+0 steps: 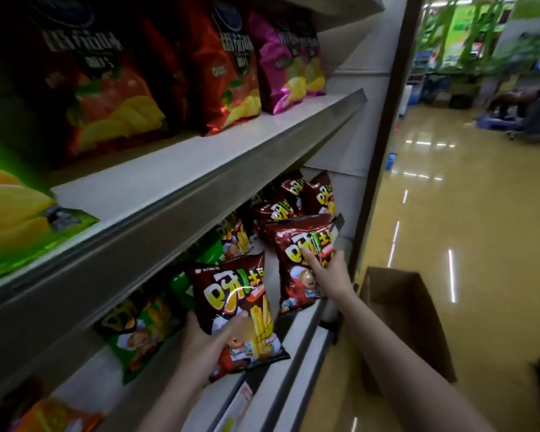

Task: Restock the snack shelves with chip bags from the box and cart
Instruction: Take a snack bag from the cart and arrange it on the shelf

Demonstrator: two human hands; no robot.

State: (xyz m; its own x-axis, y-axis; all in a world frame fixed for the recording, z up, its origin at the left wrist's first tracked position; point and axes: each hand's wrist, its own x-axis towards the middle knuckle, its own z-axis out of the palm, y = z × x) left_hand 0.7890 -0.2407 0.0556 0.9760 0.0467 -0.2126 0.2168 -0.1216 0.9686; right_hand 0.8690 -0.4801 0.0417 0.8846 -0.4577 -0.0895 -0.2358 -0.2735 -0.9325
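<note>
Nearest, the left hand gripped a dark brown chip bag by its lower edge, thumb curled over the front and fingers behind, holding it upright at the lip of the lower shelf. Just beyond, the right hand pinched a second brown bag at its right side, thumb pressed on the printed face, the bag standing on the same shelf toward its right end. Both bags were glossy film, puffed with air and crimped along top and bottom; they looked light, soft and slippery, and the contents would likely crush, so a loose hold at the sealed edge or flat sides seemed safest. Green bags lay just left of the near one, and more brown bags stood behind. An open cardboard box, plain and matte, sat on the shiny floor right of the shelves. Farther up, red bags and a purple bag lined the smooth grey upper shelf
</note>
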